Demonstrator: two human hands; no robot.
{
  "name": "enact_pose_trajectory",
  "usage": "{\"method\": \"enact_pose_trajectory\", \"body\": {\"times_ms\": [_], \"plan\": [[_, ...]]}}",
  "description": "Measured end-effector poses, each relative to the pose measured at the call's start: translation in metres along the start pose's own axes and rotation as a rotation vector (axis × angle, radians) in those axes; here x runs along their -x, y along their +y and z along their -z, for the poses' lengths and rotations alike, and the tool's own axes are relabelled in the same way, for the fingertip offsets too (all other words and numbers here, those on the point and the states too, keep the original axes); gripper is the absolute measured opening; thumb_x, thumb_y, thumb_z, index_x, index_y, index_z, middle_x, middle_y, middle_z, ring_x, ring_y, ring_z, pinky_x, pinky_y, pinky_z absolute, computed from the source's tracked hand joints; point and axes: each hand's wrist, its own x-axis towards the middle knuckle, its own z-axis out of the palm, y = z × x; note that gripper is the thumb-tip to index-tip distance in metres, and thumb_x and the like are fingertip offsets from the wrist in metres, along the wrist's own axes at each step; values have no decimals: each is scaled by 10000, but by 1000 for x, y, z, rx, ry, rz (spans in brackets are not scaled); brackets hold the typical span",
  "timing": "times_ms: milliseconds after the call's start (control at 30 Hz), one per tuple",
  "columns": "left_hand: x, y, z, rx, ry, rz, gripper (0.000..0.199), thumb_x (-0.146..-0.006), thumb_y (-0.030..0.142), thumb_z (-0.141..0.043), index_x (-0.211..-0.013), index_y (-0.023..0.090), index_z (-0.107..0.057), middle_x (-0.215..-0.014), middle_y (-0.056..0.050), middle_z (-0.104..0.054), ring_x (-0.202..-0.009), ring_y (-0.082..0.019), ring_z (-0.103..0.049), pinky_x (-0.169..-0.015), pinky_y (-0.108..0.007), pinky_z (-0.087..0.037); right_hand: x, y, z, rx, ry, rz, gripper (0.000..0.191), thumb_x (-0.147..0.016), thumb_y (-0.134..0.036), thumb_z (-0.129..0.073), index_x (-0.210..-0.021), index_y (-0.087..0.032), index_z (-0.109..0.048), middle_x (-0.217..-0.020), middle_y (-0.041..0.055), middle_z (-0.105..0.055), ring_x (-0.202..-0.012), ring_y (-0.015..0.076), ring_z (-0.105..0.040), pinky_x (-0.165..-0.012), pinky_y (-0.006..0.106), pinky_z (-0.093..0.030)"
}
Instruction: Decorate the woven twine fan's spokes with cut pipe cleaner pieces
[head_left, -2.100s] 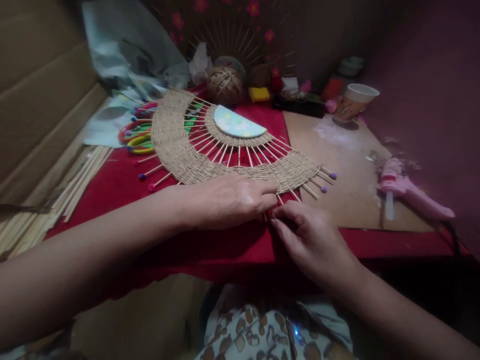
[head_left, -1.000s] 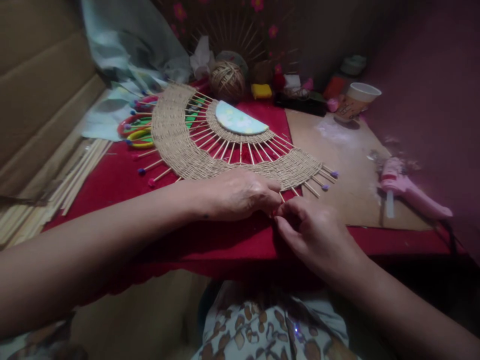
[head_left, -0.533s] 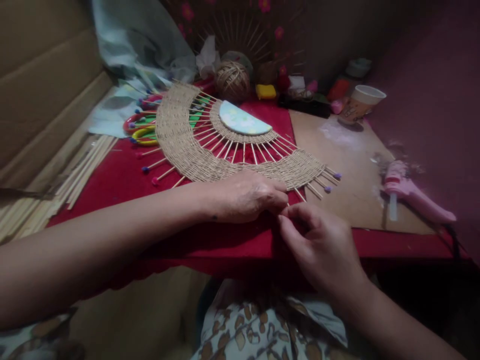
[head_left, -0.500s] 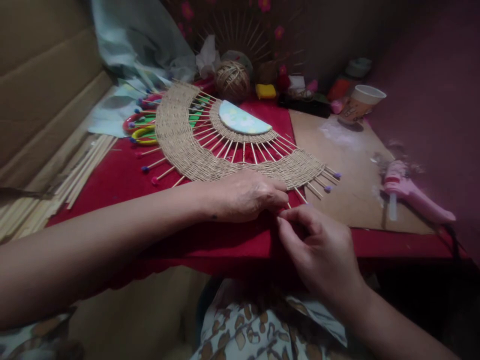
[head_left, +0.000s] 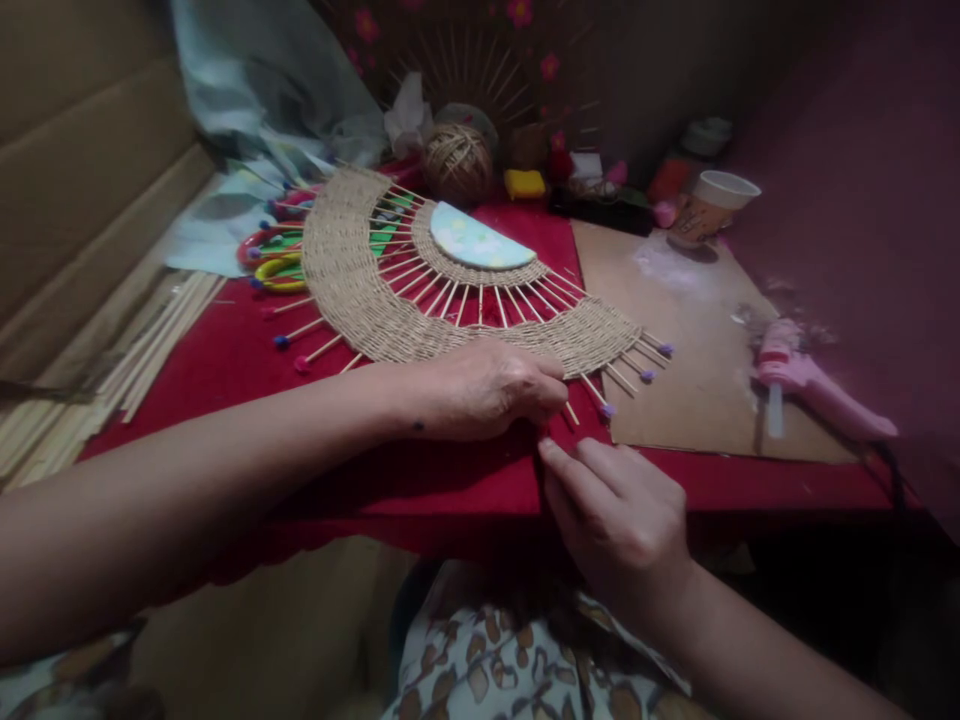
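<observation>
A half-round woven fan (head_left: 360, 310) of tan cord on thin wooden sticks lies across the red cloth. Its centre carries a pale blue half-circle (head_left: 480, 238), and small coloured balls tip several sticks. My left hand (head_left: 487, 392) rests over the fan's lower rim, fingers curled closed on it by the sticks; the fingertips are hidden. Just below and to the right, my right hand (head_left: 619, 505) has thumb and fingers pinched together near the end of a stick. Whatever sits in that pinch is too small to make out. A purple ball (head_left: 607, 411) tips a stick nearby.
On the right, brown cardboard (head_left: 675, 330) bears a paper cup (head_left: 716, 208) and a pink glue gun (head_left: 817, 385). Behind the fan sit a twine ball (head_left: 457, 165) and a yellow block (head_left: 524, 184). Loose wooden sticks (head_left: 161, 345) and scissors with yellow handles (head_left: 279, 272) are left.
My right hand has moved slightly down and away from my left fingers, its fingers drawing closer together. My left hand stays at the fan's rim. The whole view has shifted a little.
</observation>
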Motion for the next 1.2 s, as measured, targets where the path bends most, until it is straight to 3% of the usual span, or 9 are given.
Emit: {"method": "enact_pose_trajectory", "body": {"times_ms": [167,400,800,1067,1200], "plan": [[2,8,6,66,-40,13,216,-863,72,-460,-710,146,-593,-729,1,-539,-654,-91,-471,-573,-202,-340,-3,11,4,-26,-41,35,142,-814,-59,-562,-787,-78,-700,-545,30,-553,-516,125,-420,-510,277,-333],[6,11,13,75,-44,-23,209,-849,46,-456,-756,159,-605,-761,-1,-562,-687,-95,-494,-605,-205,-365,-13,16,14,-189,-174,-152,191,-853,-148,-533,-736,-148,-684,-587,16,-574,-512,102,-507,-511,227,-391],[7,3,2,44,-7,5,211,-872,91,-456,-726,147,-598,-741,0,-564,-664,-88,-493,-570,-203,-350,-23,17,9,33,-110,-79,230,-842,-145,-526,-653,-142,-659,-531,21,-562,-492,125,-529,-501,250,-374],[7,0,-6,-36,56,32,203,-887,131,-445,-747,150,-590,-757,0,-547,-633,-84,-472,-559,-217,-339,-21,6,4,-201,-85,-301,162,-828,-118,-511,-706,-138,-615,-612,41,-630,-537,128,-582,-532,234,-434],[5,1,-8,-61,53,38,203,-880,123,-452,-731,146,-588,-744,6,-526,-629,-81,-461,-547,-215,-330,-13,-3,-1,-175,-52,-280,182,-842,-102,-488,-719,-138,-617,-611,38,-625,-533,122,-578,-539,235,-434]]}}
